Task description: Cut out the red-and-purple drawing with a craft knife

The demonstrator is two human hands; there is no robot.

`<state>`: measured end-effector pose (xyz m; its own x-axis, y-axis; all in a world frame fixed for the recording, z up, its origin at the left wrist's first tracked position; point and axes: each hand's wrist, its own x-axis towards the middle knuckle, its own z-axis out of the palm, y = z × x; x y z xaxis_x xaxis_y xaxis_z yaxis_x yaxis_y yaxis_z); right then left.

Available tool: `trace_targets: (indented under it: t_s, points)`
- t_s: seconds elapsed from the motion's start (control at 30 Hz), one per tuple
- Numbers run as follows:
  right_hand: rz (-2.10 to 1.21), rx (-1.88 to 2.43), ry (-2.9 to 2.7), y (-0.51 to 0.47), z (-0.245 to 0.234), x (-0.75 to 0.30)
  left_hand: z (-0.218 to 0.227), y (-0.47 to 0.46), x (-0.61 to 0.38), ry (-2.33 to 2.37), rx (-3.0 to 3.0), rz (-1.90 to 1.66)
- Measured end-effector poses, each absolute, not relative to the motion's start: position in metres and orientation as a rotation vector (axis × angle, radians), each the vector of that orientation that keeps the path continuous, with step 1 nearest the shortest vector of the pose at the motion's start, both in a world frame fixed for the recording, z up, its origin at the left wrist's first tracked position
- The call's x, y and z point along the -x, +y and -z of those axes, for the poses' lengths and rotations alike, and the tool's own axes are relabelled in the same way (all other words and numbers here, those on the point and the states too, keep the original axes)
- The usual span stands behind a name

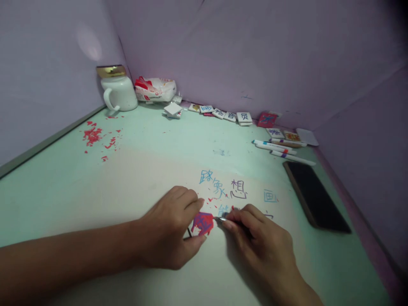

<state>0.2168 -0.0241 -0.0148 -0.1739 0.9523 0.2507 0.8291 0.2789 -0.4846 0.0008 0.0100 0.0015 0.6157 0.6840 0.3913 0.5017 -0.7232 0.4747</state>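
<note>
A small red stamp block with purple strokes on its face lies low on the table, its white base showing at the lower left. My left hand grips it, thumb on the near side and fingers on the far side. In a pen-like grip, my right hand holds a carving knife with a metal tip; its handle is mostly hidden by the fingers. The tip meets the block's right edge. Red shavings lie just beyond the block, among blue and purple characters written on the tabletop.
A dark phone lies at the right, below several white markers. Along the back wall stand lettered tiles, plain white squares, a tissue pack and a white lidded mug. More red scraps are heaped at the left.
</note>
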Motion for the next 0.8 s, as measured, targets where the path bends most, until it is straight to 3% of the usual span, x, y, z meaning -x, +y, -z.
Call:
trace_targets:
  t_s: [0.67, 0.8]
  points:
    - [-0.432, 1.507, -1.938, -0.0224, 0.0138, -0.2251, 0.0027, 0.0090, -0.0001, 1.026, -2.505, -0.812]
    - [-0.260, 1.461, -2.031, -0.0247, 0.0154, -0.2246, 0.0042, 0.0079, -0.0002, 1.041, -2.515, -0.802]
